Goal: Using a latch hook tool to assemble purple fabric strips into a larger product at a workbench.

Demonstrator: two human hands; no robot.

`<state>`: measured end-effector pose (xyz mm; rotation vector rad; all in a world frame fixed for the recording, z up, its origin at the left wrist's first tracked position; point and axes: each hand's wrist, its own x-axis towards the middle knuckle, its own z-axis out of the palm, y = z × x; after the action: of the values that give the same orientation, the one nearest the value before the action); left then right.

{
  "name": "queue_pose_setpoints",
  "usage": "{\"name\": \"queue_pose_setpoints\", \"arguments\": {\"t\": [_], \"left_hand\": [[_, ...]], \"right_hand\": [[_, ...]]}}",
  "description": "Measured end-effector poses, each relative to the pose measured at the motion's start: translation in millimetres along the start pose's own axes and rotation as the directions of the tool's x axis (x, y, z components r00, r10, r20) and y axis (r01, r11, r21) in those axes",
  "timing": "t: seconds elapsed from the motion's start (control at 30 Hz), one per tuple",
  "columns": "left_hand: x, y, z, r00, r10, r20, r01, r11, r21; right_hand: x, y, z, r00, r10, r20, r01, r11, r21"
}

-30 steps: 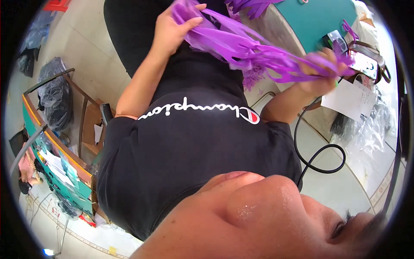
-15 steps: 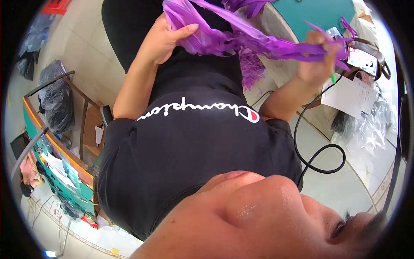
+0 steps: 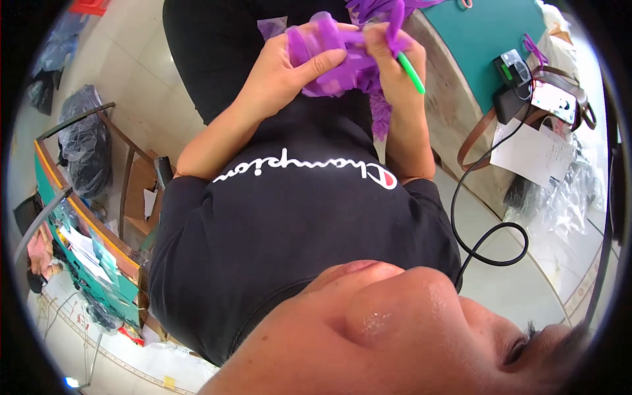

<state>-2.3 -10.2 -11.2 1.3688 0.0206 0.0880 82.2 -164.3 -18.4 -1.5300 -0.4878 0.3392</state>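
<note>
My left hand (image 3: 289, 76) is closed around a folded bundle of purple fabric strips (image 3: 331, 72), thumb pressed on top. Close beside it, my right hand (image 3: 398, 69) grips purple fabric at the bundle's right side. A strip of it sticks up past the fingers. From the same hand juts a slim bright green stick-like tool (image 3: 411, 72); its other end is hidden, so its kind cannot be made out. Both hands are over my lap. Frilly purple fabric (image 3: 380, 115) hangs below, between the hands and my black shirt.
More purple fabric (image 3: 378, 10) lies at the edge of a green-topped table (image 3: 471, 39) on the right. A brown bag (image 3: 510, 105), phone (image 3: 553, 99), small black device (image 3: 511, 68), paper (image 3: 533, 151) and looped black cable (image 3: 494, 227) are there too. A metal-framed rack (image 3: 99, 230) stands left.
My right hand has come in leftward from the table side to beside my left hand. The purple fabric, stretched between them before, is now gathered into a bundle.
</note>
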Motion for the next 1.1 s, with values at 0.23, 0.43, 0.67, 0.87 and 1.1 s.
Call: {"name": "queue_pose_setpoints", "arguments": {"t": [0.23, 0.43, 0.67, 0.87, 1.1], "left_hand": [[-1, -2, -1, 0.995, -0.09, -0.046, 0.082, 0.985, -0.154], [1, -12, 0, 0.998, -0.034, -0.061, 0.024, 0.989, -0.148], [-1, -16, -10, 0.977, -0.202, -0.063, 0.177, 0.945, -0.276], [5, -15, -11, 0.94, -0.287, 0.185, 0.342, 0.795, -0.501], [-1, -18, 2, 0.986, -0.168, -0.021, 0.158, 0.958, -0.241]], "right_hand": [[-12, 6, 3, 0.962, 0.155, 0.227, -0.133, 0.985, -0.108], [-15, -1, 16, 0.984, 0.115, 0.136, -0.115, 0.993, -0.005], [-22, 8, 11, 0.968, 0.145, 0.202, -0.119, 0.983, -0.137], [-22, 15, 9, 0.98, 0.195, 0.05, -0.2, 0.966, 0.164], [-20, 24, 2, 0.974, 0.212, -0.079, -0.166, 0.907, 0.386]]}}
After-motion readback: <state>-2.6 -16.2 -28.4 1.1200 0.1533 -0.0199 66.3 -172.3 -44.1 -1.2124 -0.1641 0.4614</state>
